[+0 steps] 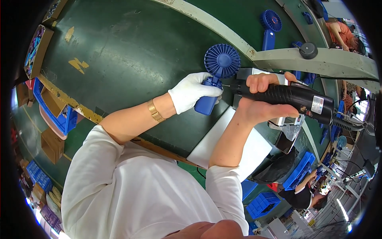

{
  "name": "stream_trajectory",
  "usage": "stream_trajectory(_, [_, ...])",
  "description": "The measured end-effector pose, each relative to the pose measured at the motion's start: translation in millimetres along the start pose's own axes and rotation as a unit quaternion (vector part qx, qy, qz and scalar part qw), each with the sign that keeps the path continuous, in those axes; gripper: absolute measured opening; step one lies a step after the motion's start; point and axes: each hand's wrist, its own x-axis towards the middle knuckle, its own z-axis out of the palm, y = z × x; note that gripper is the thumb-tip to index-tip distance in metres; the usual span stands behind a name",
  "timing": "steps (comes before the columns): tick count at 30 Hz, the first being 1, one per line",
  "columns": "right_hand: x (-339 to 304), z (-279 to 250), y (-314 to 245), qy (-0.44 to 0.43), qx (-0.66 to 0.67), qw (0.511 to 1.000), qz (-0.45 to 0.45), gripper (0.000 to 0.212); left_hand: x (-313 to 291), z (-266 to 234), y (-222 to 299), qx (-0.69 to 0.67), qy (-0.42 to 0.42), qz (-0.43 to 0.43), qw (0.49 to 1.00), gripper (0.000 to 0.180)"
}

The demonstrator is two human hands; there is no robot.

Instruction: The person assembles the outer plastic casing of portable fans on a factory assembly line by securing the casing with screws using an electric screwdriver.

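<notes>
My left hand [191, 91], in a white glove, is closed around the handle of a small blue handheld fan [223, 61]. The fan's round slatted head points away from me, and its handle slants down towards my body. A black electric screwdriver [302, 99] lies sideways in my bare right hand [258, 105], fingers wrapped round its body. Its thin bit points left and reaches the fan's neck, just below the head. Whether the tip sits in a screw is too small to tell.
Under my hands is a green worktable [119, 51]. A white sheet [234, 147] lies by my right forearm. A pale curved rail [318, 61] runs beyond, with another blue fan [270, 30] past it. Blue crates [263, 205] stand at the lower right; a cable trails from the screwdriver.
</notes>
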Motion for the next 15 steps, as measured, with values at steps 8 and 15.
stream_trajectory(8, [-6.0, 1.9, 7.9, -0.031, -0.005, 0.999, 0.033, 0.094, -0.2, -0.9, 1.4, -0.009, 0.003, -0.007, 1.000, 0.025])
stream_trajectory(15, [-7.0, 4.0, 7.2, -0.042, 0.004, 0.999, -0.004, 0.096, 0.3, -4.5, 2.6, 0.004, -0.016, -0.009, 1.000, 0.024])
